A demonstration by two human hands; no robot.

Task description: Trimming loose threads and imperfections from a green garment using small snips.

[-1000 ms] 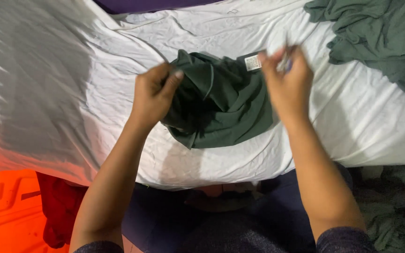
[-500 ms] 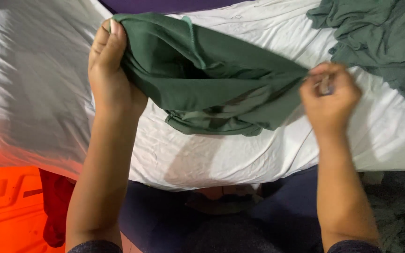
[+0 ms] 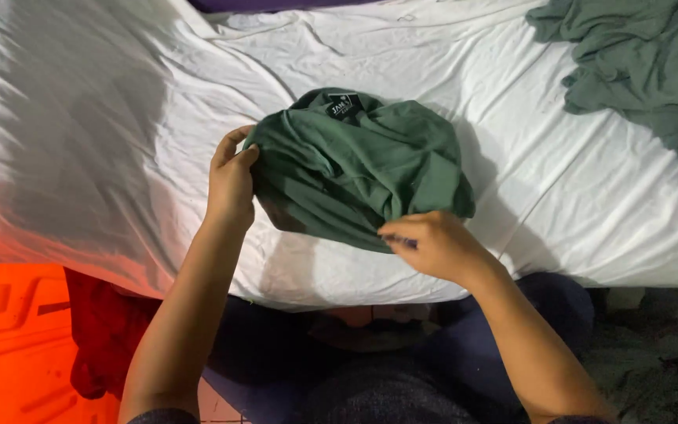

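A dark green garment (image 3: pixel 362 161) lies bunched in a rounded heap on the white bed sheet (image 3: pixel 119 118), its small black neck label facing up at the far side. My left hand (image 3: pixel 231 179) grips the garment's left edge, thumb on top of the cloth. My right hand (image 3: pixel 431 245) pinches the garment's near edge at the lower right, fingers closed on the fabric.
A second grey-green garment (image 3: pixel 645 67) lies crumpled at the bed's far right. The sheet's near edge hangs just past my hands. Below it are my dark-trousered legs (image 3: pixel 402 369), a red cloth (image 3: pixel 103 330) and an orange crate (image 3: pixel 9 345) at lower left.
The garment was stretched wide and lifted between my hands; now it is gathered into a heap on the sheet. Both hands have come down and closer together.
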